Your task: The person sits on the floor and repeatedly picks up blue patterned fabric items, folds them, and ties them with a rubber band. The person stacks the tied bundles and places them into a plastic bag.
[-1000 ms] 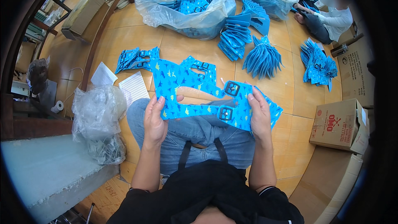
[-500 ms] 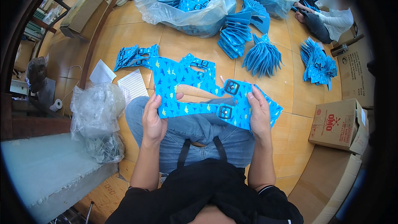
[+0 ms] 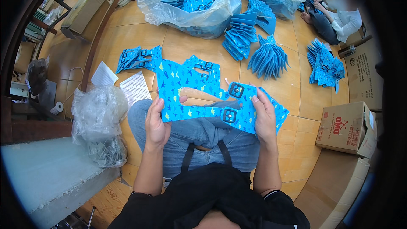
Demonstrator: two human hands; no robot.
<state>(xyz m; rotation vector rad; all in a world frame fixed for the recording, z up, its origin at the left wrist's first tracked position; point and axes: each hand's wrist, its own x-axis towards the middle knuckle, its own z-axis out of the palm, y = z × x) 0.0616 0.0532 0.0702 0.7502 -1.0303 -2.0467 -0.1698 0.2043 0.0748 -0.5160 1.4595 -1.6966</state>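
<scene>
Between my two hands is a flat blue panel (image 3: 176, 80) printed with small sea creatures, with a long cut-out in its middle and two black square buckles (image 3: 235, 90) towards its right part. My left hand (image 3: 157, 121) is closed on its left edge, thumb in front. At the right end my right hand (image 3: 264, 117) grips it, thumb on the printed face. The panel hangs over my crossed legs. Just beyond it lie another blue panel with black buckles (image 3: 207, 66) and a small stack of buckled pieces (image 3: 137, 58) on the tiled floor.
Fanned blue stacks (image 3: 269, 57) (image 3: 324, 65) lie ahead and right. Behind are clear plastic bags (image 3: 229, 15) of blue pieces. A person (image 3: 345, 22) sits at far right. Cartons (image 3: 342, 126) stand right; crumpled plastic (image 3: 99, 114) and paper sheets (image 3: 135, 87) lie left.
My hands and the panel stay almost still. At far right, the other person's hands have risen and come together above the legs.
</scene>
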